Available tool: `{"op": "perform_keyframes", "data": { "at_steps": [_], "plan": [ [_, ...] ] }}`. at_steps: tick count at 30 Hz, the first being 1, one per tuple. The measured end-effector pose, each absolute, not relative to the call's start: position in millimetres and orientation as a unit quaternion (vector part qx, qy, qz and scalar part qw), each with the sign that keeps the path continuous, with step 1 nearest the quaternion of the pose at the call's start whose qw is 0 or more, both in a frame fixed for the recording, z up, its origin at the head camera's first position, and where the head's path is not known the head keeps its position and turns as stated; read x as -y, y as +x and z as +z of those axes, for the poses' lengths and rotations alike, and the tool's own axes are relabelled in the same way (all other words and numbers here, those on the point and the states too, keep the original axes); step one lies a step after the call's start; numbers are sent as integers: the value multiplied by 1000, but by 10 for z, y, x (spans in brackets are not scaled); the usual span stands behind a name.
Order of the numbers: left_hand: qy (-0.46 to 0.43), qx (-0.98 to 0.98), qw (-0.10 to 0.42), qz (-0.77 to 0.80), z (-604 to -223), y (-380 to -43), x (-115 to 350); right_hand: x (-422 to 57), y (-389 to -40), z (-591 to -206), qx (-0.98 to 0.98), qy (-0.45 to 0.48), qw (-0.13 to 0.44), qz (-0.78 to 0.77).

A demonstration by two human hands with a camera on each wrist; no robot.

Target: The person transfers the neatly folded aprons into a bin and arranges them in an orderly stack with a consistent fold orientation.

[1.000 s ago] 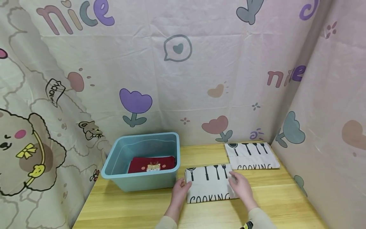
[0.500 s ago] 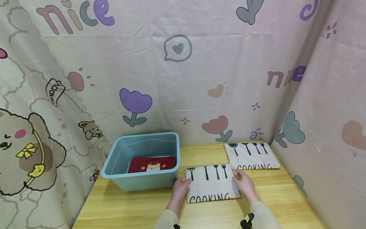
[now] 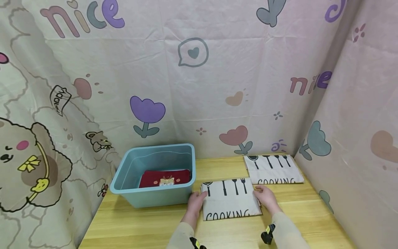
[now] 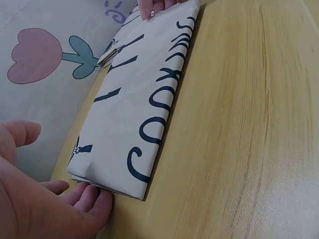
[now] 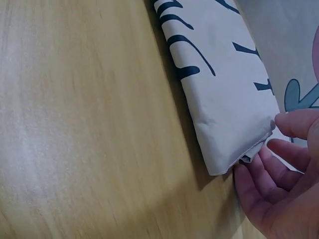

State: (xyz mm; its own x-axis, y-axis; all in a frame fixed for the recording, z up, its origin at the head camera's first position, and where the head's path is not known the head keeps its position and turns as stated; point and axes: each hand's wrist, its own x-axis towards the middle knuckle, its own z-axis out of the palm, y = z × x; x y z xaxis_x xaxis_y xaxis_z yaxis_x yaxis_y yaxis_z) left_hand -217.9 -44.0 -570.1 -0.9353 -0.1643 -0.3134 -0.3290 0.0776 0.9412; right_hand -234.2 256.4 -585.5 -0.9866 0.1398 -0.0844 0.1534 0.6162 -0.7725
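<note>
In the head view, a folded white cloth (image 3: 231, 200) printed with black utensils and "COOKING" lies flat on the table between both hands. My left hand (image 3: 195, 204) is at its left edge. The left wrist view shows the left fingertips (image 4: 102, 201) right at the lower edge of the folds, with the thumb (image 4: 27, 133) raised apart from them. At the opposite edge is my right hand (image 3: 267, 199). Its thumb (image 5: 291, 122) meets the cloth's corner, and its bent fingers reach beneath the layered edge, pinching it.
A second folded cloth (image 3: 273, 170) with the same print lies at the back right. The blue plastic bin (image 3: 155, 199) at left holds a folded dark red cloth (image 3: 152, 178) with an animal face. The wooden table (image 3: 133, 228) meets printed curtains (image 3: 214, 93) behind and at both sides.
The right hand has shifted slightly right, uncovering more of the near cloth's right edge. The left hand has barely moved, and the cloth stays in place.
</note>
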Motion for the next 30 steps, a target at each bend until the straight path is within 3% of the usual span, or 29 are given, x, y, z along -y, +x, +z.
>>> {"op": "perform_keyframes", "data": {
  "at_steps": [30],
  "plan": [
    [-175,-745,22,643,-5734,-2240,359,-2564,-2342,-5921,-892,86,0,-443]
  ]
}}
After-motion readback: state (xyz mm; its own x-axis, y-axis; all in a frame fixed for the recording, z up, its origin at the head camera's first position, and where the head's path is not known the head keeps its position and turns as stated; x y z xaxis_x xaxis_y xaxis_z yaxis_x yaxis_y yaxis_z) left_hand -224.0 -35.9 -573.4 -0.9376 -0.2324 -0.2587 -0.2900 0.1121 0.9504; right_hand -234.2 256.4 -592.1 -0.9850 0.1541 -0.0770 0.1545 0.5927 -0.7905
